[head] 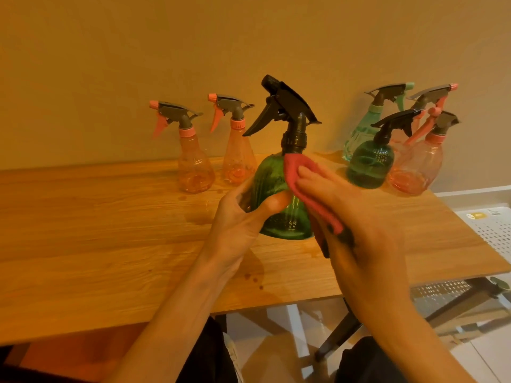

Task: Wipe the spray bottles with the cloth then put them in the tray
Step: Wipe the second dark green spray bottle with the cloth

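My left hand [243, 217] grips a green spray bottle [272, 183] with a black trigger head, held above the wooden table [110, 230]. With fingers laid flat, my right hand [351, 217] presses a pink cloth [298, 172] against the bottle's right side, below the neck. Two pink spray bottles [193, 167] [238, 158] stand at the back of the table. At the back right stands a cluster: a dark green bottle [370, 164], a teal bottle [359, 134] and pink bottles [414, 170]. The white perforated tray [492, 228] is off the table's right end.
A plain wall runs right behind the bottles. Small drops and wet spots mark the table near its front edge [254, 277]. Beneath the right end, dark table legs [345, 333] and a metal mesh shelf [442, 288] show above a pale floor.
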Tool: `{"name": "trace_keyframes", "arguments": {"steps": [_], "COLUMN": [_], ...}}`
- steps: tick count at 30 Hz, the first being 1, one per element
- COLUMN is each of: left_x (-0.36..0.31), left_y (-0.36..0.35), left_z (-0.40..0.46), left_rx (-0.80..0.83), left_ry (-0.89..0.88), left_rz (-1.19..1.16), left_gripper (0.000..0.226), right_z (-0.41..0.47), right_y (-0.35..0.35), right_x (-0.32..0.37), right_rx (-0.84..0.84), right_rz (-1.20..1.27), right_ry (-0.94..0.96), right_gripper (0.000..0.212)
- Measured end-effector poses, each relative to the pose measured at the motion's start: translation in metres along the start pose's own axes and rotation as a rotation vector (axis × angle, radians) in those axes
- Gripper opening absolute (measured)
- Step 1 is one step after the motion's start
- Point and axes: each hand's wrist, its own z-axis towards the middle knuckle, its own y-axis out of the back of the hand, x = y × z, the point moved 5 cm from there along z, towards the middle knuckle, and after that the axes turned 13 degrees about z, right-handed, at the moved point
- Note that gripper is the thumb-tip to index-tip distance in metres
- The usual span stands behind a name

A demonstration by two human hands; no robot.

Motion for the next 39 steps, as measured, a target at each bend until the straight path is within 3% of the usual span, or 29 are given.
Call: {"name": "trace_keyframes", "arguments": {"steps": [3, 8, 11, 13, 15, 21, 24, 27, 39], "left_x": [0.001, 0.000, 0.000, -0.001, -0.004, 0.000, 0.001, 0.002, 0.003], "left_y": [-0.001, -0.001, -0.004, -0.004, -0.003, 0.001, -0.001, -0.005, -0.002], "left_z": [0.001, 0.002, 0.001, 0.001, 0.002, 0.003, -0.001, -0.002, -0.001], "left_rx": [-0.015, -0.020, 0.016, 0.018, 0.012, -0.012, 0.003, 0.013, -0.027], "left_ry": [0.025, 0.037, 0.044, 0.044, 0.041, 0.081, 0.129, 0.145, 0.115], "left_rz": [-0.036, -0.051, -0.071, -0.080, -0.085, -0.103, -0.133, -0.144, -0.018], "left_gripper": [0.030, 0.029, 0.018, 0.027, 0.038, 0.054, 0.052, 0.066, 0.058], "right_z": [-0.027, -0.040, -0.020, -0.010, -0.013, -0.049, -0.044, -0.036, -0.021], "right_y": [-0.009, -0.011, -0.007, -0.006, -0.008, -0.012, -0.002, 0.005, -0.003], "right_x": [0.000, 0.007, 0.005, 0.005, 0.005, 0.002, 0.004, 0.001, -0.007], "right_rx": [0.026, 0.073, -0.013, -0.042, -0.032, 0.090, 0.009, -0.090, -0.069], "right_rz": [-0.031, -0.095, -0.128, -0.134, -0.125, -0.072, -0.020, 0.024, 0.077], "right_ry": [-0.009, 0.046, 0.052, 0.061, 0.082, 0.049, 0.033, -0.020, -0.037], "right_gripper": [0.052, 0.035, 0.055, 0.058, 0.046, 0.036, 0.035, 0.041, 0.044]}}
